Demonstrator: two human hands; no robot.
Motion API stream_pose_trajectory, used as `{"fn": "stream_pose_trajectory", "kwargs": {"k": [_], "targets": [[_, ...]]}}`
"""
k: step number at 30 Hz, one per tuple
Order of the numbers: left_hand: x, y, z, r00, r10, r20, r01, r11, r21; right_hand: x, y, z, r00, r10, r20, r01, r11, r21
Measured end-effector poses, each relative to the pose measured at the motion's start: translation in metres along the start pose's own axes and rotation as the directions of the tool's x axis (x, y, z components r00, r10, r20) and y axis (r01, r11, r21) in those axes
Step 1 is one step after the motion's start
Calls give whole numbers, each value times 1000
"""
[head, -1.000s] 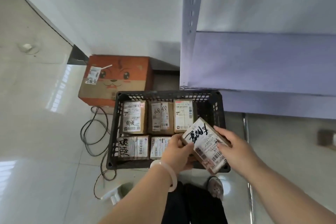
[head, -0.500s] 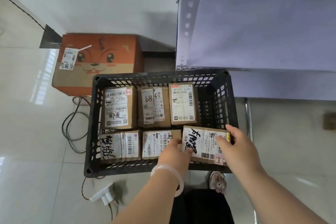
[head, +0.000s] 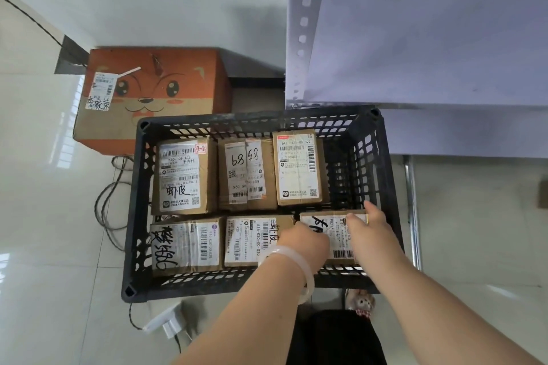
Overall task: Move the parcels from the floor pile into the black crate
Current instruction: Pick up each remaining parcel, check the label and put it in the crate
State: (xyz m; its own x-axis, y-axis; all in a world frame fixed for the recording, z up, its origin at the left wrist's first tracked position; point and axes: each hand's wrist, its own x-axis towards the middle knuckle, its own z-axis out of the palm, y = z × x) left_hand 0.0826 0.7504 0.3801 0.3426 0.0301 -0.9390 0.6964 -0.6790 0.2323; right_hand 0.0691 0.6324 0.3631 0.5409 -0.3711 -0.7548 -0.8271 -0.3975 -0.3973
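The black crate [head: 137, 210] stands on the floor below me with several labelled cardboard parcels lying flat in two rows. In its near right corner lies one more parcel [head: 338, 235] with black handwriting on its label. My left hand [head: 305, 241], a pale bangle on its wrist, grips that parcel's left end. My right hand [head: 372, 230] holds its right end, thumb and fingers over the top edge. Both hands cover much of the label. The floor pile is out of view.
A large orange carton [head: 148, 98] with a cartoon face stands behind the crate's left side. A white shelf post [head: 305, 24] and shelf boards rise behind the right side. Black cables [head: 108, 201] and a white plug strip [head: 166, 321] lie on the floor at left.
The handwritten parcel, held tilted above the crate's near right corner a second ago, has come down flat into that corner. Both hands went down with it and still hold it.
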Motion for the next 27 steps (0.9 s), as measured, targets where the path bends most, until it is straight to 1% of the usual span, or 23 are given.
{"fn": "stream_pose_trajectory", "kwargs": {"k": [2,4,5,6,7,9,11,12,13,14,15,17,20,23,25,27], "targets": [[-4,8,4,1000,-4,25,2,999,48,8,1,2,999,19,39,-20,1000,14],[-2,16,9,998,-36,46,36,999,0,17,1,6,996,52,72,-54,998,27],[2,21,12,996,-62,72,58,997,56,22,0,8,993,74,88,-77,996,33],[-2,28,11,994,-89,60,83,992,98,28,-1,10,989,102,106,-107,994,39],[1,33,12,992,-93,89,75,979,191,34,-3,12,984,130,123,-137,990,45],[8,38,17,993,-98,62,84,975,206,42,-6,16,971,178,158,-187,981,49],[15,37,16,990,-138,30,134,984,118,46,-7,16,962,202,186,-214,976,49],[18,36,16,989,-145,31,145,989,14,46,-7,14,959,197,202,-213,975,61],[22,32,16,988,-157,13,157,978,-140,44,-6,11,960,175,218,-196,978,77],[21,28,16,986,-168,-10,156,935,-319,42,-4,7,964,141,227,-166,982,96],[18,24,14,989,-144,-39,115,906,-408,38,-2,2,968,103,229,-132,984,118],[5,20,6,990,-135,-50,95,871,-482,28,-4,-12,973,35,227,-77,981,177],[-18,17,-10,998,-55,-9,37,764,-644,3,-14,-39,967,-55,248,-17,961,275],[-50,24,-33,995,34,-94,-88,739,-668,-29,-36,-75,963,-106,247,11,933,359],[-76,39,-47,982,127,-140,-187,748,-637,-52,-56,-103,967,-161,196,72,916,394],[-108,62,-59,952,233,-199,-306,762,-571,-77,-77,-133,969,-218,118,153,901,407]]}}
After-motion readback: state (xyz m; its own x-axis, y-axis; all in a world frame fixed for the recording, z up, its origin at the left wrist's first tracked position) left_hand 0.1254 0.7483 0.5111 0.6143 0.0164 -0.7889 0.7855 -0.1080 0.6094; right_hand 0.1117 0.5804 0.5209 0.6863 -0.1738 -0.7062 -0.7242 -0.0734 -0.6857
